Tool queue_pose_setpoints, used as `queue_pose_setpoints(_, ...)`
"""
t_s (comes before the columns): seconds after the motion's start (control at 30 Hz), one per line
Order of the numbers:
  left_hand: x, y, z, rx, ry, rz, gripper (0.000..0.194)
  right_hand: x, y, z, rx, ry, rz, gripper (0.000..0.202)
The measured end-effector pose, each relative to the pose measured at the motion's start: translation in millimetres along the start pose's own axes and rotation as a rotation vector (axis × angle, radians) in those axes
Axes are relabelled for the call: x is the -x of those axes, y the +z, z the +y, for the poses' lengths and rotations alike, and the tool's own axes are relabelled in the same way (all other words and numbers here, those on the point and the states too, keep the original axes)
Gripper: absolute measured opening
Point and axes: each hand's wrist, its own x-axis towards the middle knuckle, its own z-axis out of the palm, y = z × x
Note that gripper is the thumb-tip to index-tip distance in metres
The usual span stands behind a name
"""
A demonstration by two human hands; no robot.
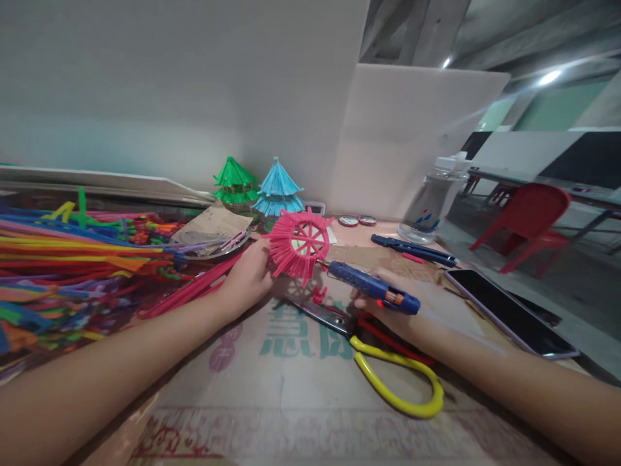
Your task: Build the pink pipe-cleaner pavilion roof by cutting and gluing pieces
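Observation:
My left hand (pixel 253 273) pinches the left edge of a pink pipe-cleaner wheel (pixel 284 244), which has a fringed rim and open spokes. In my right hand (pixel 395 323) is a blue glue gun (pixel 359 280), a small red light showing on its side. Its metal tip points left and sits at the wheel's lower right edge; I cannot tell whether they touch. Beneath lie yellow-handled scissors (pixel 339 321), spread a little, and a small pink scrap (pixel 319 296). Long pink pipe cleaners (pixel 189 288) lie beside my left wrist.
Colourful pipe cleaners (pixel 97 249) pile up at left. Behind the wheel stand a green tree (pixel 236 178) and a light-blue tree (pixel 277 184). A clear bottle (pixel 429 204), dark-blue cutter (pixel 412 249) and phone (pixel 509 310) are at right. A red chair (pixel 526 217) stands beyond the table.

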Motion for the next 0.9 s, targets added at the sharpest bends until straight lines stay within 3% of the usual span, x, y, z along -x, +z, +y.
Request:
queue_pose_setpoints(0.47, 0.8, -2.7, 2.9, -0.028, 0.044, -0.010, 0.036, -1.2, 7.4, 8.3, 0.086, -0.005, 0.029, 0.012)
queue_pose_setpoints(0.9, -0.4, -2.6, 2.2, -0.037, 0.058, -0.026, 0.039, -1.4, 3.4, 0.2, 0.088, 0.004, 0.018, 0.012)
